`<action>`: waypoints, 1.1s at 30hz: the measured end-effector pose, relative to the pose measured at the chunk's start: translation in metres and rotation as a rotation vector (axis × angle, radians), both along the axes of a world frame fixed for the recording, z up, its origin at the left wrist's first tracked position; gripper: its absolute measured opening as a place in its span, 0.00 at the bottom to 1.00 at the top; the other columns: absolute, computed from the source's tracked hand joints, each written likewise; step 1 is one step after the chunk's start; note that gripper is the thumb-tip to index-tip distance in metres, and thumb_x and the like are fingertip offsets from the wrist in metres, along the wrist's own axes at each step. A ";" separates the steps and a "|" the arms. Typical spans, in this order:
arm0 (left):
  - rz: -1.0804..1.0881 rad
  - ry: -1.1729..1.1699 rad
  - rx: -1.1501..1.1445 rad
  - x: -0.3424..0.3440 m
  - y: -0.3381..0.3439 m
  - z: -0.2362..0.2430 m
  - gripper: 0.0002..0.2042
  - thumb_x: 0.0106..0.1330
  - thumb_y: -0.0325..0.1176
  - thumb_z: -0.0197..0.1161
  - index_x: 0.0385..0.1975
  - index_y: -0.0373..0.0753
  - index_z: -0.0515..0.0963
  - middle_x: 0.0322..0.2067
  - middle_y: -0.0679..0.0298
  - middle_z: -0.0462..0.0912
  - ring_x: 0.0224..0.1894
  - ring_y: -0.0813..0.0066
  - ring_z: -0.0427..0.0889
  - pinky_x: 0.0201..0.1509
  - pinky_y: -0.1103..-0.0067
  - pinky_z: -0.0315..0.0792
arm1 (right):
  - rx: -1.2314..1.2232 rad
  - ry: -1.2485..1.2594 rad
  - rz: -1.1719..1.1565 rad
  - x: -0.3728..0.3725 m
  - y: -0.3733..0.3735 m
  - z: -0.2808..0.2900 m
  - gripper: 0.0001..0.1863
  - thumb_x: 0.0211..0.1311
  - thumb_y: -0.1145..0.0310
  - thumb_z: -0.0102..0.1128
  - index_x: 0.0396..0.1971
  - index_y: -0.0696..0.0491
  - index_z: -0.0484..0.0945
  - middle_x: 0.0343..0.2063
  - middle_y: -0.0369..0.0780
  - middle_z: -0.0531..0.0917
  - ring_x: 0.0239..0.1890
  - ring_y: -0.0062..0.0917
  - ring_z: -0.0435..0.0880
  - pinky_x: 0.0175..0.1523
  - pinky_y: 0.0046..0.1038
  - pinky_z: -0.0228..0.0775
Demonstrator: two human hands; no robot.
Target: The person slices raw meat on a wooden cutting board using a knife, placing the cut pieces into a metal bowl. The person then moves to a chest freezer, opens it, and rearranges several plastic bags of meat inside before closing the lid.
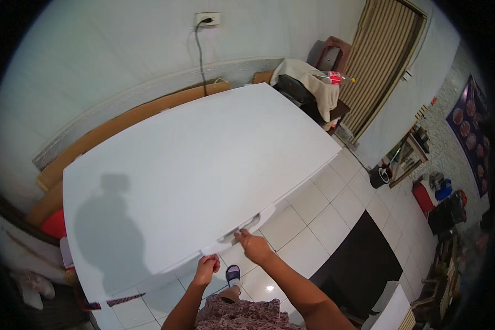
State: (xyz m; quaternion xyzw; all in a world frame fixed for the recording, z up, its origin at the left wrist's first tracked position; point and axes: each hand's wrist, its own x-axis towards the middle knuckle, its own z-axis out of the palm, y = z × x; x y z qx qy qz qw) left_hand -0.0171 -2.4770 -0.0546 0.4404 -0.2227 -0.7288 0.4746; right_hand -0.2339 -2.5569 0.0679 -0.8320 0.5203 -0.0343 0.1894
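A large white chest freezer with a flat lid [198, 159] fills the middle of the view, its lid down. On its front edge is a pale lid handle [252, 223] with a recess. My right hand [254, 247] has its fingers curled at the left part of this handle, gripping it. My left hand [207, 268] is closed just below the front edge, to the left of the handle. Whatever its curled fingers may hold is hidden. My shadow falls across the left part of the lid.
A black power cord [199, 55] runs from a wall outlet [208, 20] down behind the freezer. Brown boards [121, 118] stand against the wall. At the back right, a plastic bottle [335, 78] lies on a draped cloth [308, 82]. A black mat [357, 264] covers floor tiles at right.
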 end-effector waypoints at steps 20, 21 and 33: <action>0.315 -0.209 -0.402 -0.007 -0.036 0.215 0.08 0.69 0.26 0.53 0.27 0.35 0.77 0.24 0.64 0.77 0.23 0.77 0.72 0.29 0.78 0.67 | -0.119 0.063 0.459 -0.012 -0.080 0.210 0.11 0.56 0.72 0.62 0.39 0.57 0.77 0.33 0.47 0.84 0.36 0.41 0.86 0.38 0.40 0.80; 0.360 -0.186 -0.400 -0.001 -0.052 0.250 0.07 0.69 0.25 0.53 0.29 0.35 0.77 0.25 0.63 0.78 0.24 0.77 0.73 0.29 0.78 0.68 | -0.316 0.081 0.477 -0.007 -0.089 0.247 0.11 0.59 0.72 0.58 0.42 0.57 0.78 0.34 0.48 0.84 0.34 0.41 0.86 0.36 0.39 0.80; 0.729 -1.243 -0.715 0.037 -0.164 0.290 0.13 0.66 0.21 0.50 0.47 0.34 0.77 0.38 0.59 0.78 0.39 0.65 0.77 0.45 0.70 0.71 | -0.615 -0.084 0.357 0.083 -0.252 0.496 0.13 0.61 0.71 0.59 0.44 0.60 0.81 0.34 0.52 0.85 0.33 0.37 0.86 0.35 0.39 0.78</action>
